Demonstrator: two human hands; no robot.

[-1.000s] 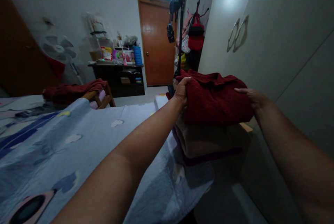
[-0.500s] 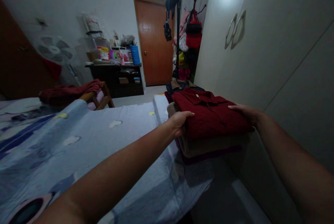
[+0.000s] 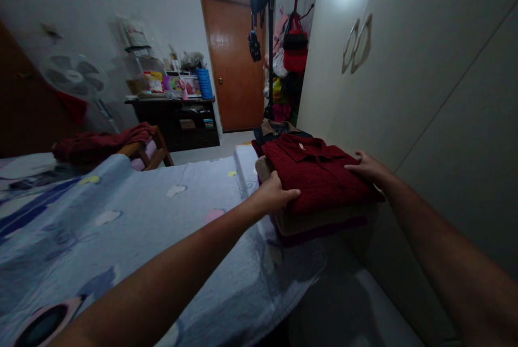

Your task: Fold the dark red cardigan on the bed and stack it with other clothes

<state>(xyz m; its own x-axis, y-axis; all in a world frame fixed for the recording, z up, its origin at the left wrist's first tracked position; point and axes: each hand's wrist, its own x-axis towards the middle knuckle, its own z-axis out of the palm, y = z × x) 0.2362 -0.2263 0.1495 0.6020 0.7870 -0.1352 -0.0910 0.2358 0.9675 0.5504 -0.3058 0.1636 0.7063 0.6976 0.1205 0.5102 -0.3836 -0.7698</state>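
Note:
A folded dark red collared shirt (image 3: 319,179) lies on top of a stack of folded clothes. Against its left edge rests my left hand (image 3: 275,194), thumb out over the cloth and index finger stretched away from it; the other fingers are mostly hidden. My right hand (image 3: 369,168) touches the shirt's right edge, with thumb and index finger apart. Below the shirt are a beige folded garment (image 3: 307,221) and a purple one (image 3: 324,233). Behind it lies a dark garment with a brown collar (image 3: 279,128).
The stack sits at the right edge of a bed with a blue patterned cover (image 3: 170,228). A pale wardrobe (image 3: 404,77) rises close on the right. Further off are a wooden door (image 3: 234,61), a dark cabinet (image 3: 174,126), a fan (image 3: 75,74) and hanging bags (image 3: 295,50).
My left hand has loosened, its index finger now stretched upward along the shirt's edge. The right hand's fingers have lifted and spread. The view has shifted slightly.

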